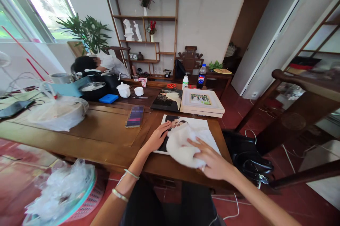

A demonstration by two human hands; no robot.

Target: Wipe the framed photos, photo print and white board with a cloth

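A large photo print (198, 124) lies flat on the wooden table (106, 130) in front of me. My left hand (156, 137) rests on its left edge, fingers stretched flat, holding nothing. My right hand (211, 162) presses on a white cloth (182, 144) that covers the middle of the print, fingers curled over the cloth's near side. Two bangles sit on my left forearm.
A framed picture (202, 100) and a dark print (167, 99) lie further back. A phone (135, 116), a bagged white bundle (58, 112), pots, a white teapot (124, 90) and bottles stand on the table. Another person sits at the far left end. A black bag (247, 155) lies right of the table; a basket (66, 197) is on the floor.
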